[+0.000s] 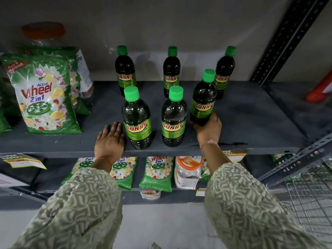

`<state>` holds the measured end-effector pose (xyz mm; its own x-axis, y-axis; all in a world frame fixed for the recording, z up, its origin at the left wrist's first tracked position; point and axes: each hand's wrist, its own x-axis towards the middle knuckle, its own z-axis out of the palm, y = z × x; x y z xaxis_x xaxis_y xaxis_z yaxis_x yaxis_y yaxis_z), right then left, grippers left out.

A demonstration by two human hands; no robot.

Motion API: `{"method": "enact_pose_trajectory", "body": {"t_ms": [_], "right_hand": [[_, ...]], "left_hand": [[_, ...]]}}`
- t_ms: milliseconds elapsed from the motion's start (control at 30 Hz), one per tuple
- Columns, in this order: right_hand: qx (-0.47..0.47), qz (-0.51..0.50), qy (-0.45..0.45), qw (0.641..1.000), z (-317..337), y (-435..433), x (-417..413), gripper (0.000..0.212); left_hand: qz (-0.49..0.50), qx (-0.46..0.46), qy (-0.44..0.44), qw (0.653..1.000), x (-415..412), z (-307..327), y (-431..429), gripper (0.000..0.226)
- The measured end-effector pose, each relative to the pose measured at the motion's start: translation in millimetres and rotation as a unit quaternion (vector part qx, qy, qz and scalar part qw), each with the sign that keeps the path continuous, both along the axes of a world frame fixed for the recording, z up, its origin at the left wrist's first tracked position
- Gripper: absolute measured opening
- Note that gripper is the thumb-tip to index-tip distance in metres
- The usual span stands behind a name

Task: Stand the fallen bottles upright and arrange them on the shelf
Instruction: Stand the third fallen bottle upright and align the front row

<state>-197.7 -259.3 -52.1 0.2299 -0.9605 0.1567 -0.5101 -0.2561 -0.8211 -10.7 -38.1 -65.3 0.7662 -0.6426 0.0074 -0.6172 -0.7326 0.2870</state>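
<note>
Several dark Sunny bottles with green caps stand upright on the grey shelf [251, 112]. Three are in a back row: left [124, 69], middle [171, 69] and right [224, 69]. In front stand a left bottle [137, 119] and a middle bottle [173, 119]. My right hand [208, 130] grips the base of the front right bottle [203, 101], which is upright or tilted slightly. My left hand [110, 139] lies flat on the shelf beside the front left bottle, fingers apart, holding nothing.
Green Wheel detergent bags [45, 94] and a clear jar with an orange lid [43, 33] fill the shelf's left side. More bags [156, 171] and a jar [187, 171] lie on the shelf below. A slotted metal upright [287, 38] stands at right, a wire basket [312, 194] lower right.
</note>
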Motion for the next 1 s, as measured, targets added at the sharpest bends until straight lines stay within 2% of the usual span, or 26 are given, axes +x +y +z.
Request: {"method": "enact_pose_trajectory", "body": {"t_ms": [167, 767, 833, 867, 933, 1000], "right_hand": [[-0.039, 0.009, -0.006, 0.999, -8, 26, -29, 0.071], [-0.028, -0.002, 0.003, 1.000, -9, 48, -48, 0.069], [-0.020, 0.000, -0.003, 1.000, -10, 49, -48, 0.073], [-0.016, 0.001, -0.012, 1.000, -10, 50, -49, 0.077], [-0.004, 0.011, -0.042, 0.999, -11, 54, -52, 0.091], [0.005, 0.028, -0.071, 0.997, -9, 58, -57, 0.106]], "left_hand": [[-0.003, -0.004, 0.001, 1.000, -1, 0, 0, 0.050], [-0.010, -0.015, -0.011, 1.000, 3, -5, 0, 0.049], [-0.002, -0.078, 0.006, 0.997, 2, -5, 1, 0.046], [0.020, -0.142, 0.021, 0.990, -2, -4, 4, 0.043], [0.088, -0.277, 0.027, 0.956, -18, -2, 13, 0.043], [0.115, -0.348, -0.005, 0.930, -54, -2, 25, 0.046]]}}
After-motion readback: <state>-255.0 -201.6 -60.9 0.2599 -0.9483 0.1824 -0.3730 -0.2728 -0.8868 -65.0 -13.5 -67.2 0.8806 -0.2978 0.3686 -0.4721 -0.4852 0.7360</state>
